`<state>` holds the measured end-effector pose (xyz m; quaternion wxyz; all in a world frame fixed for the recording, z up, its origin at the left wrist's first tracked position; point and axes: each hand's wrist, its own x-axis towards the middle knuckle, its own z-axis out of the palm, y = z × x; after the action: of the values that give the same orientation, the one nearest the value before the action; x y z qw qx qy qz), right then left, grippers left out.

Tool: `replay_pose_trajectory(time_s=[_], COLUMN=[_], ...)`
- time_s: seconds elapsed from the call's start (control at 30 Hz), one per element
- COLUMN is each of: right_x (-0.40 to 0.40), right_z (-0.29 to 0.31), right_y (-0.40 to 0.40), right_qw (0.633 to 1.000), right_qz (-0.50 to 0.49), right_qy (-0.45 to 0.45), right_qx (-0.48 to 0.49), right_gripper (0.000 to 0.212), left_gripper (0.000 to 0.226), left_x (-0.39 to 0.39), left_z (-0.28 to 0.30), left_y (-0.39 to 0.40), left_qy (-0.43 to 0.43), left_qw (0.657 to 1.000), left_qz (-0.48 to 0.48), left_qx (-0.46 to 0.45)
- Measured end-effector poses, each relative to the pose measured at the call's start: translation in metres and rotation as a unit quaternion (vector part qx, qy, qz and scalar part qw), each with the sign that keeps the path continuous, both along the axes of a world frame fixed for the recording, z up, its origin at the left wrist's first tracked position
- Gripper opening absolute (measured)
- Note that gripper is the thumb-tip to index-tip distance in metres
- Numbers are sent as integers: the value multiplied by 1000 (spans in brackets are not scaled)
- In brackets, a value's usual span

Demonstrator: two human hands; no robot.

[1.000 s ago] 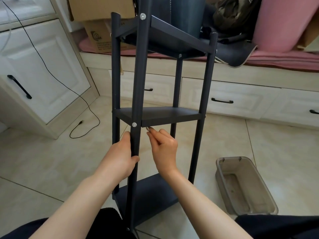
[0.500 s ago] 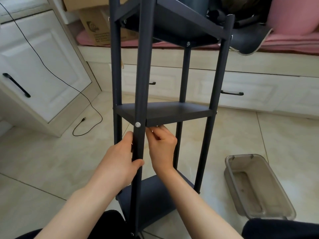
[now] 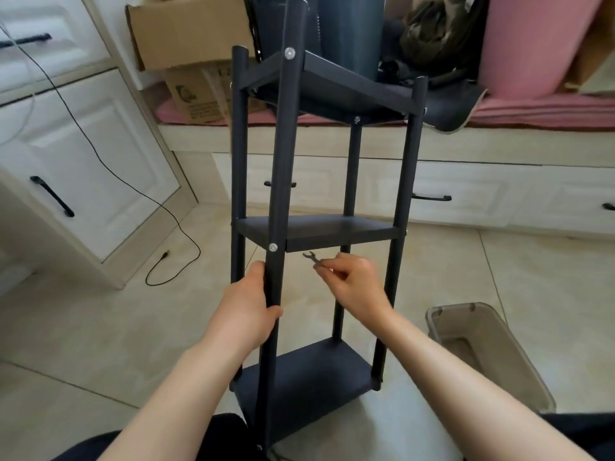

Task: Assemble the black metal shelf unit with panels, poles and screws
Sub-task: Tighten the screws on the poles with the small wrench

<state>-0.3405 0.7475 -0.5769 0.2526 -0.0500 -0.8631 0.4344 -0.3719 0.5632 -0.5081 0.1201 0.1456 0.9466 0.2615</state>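
Note:
The black metal shelf unit stands upright on the tiled floor in front of me, with three panels fixed between four poles. Silver screw heads show on the near pole at the middle and top panels. My left hand grips the near pole just below the middle panel. My right hand pinches a small flat spanner, held free in the air just under the middle panel's front edge, to the right of the near pole.
A clear plastic tub lies on the floor at the right. White cabinets stand at the left with a black cable trailing across the tiles. A drawer bench behind carries cardboard boxes, bags and pink cushions.
My right hand has drawn back to the right from under the middle panel, and the spanner now shows in its fingers. The view has tilted up; my left hand stays on the pole.

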Motion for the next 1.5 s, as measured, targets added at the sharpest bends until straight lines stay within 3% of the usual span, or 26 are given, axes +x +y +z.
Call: replay_pose_trajectory(time_s=[0.13,0.27,0.37,0.43,0.5,0.7,0.9,1.0,1.07,1.2,1.3,1.5], right_x=[21,33,38,43,48,52,42,38,35,32,38,52], right_z=[39,74,92,97,97,83,80,79,78,78,77,79], right_y=[47,82,106,119,129,149,157,158,155,153,149,147], right_qw=[992,974,952,934,930,957,956,945,932,925,938,950], right_qz=[23,45,29,31,28,-53,-64,-49,-38,-70,-63,-79], right_qy=[-1,-107,-230,-304,-331,-285,-257,-221,-207,-206,-208,-176], right_qx=[124,194,202,183,158,-21,-128,-238,-295,-312,-271,-245], right_gripper=[8,11,10,8,7,6,4,19,14,11,9,5], left_gripper=[46,46,45,58,60,48,47,45,42,39,27,25], left_x=[4,7,10,12,14,13,9,7,6,2,1,-2], left_z=[1,4,9,11,11,12,9,10,11,12,9,4], left_y=[-3,-5,-7,-9,-12,-21,-21,-18,-15,-11,-11,-4], left_qy=[3,1,-26,-46,-55,-69,-55,-44,-38,-28,0,36], left_qw=[1000,1000,1000,998,997,996,995,994,994,994,995,997], left_qz=[1,-4,-15,-31,-44,-51,-64,-64,-59,-32,5,55], left_qx=[2,6,-6,-24,-38,-35,-57,-75,-85,-103,-103,-34])
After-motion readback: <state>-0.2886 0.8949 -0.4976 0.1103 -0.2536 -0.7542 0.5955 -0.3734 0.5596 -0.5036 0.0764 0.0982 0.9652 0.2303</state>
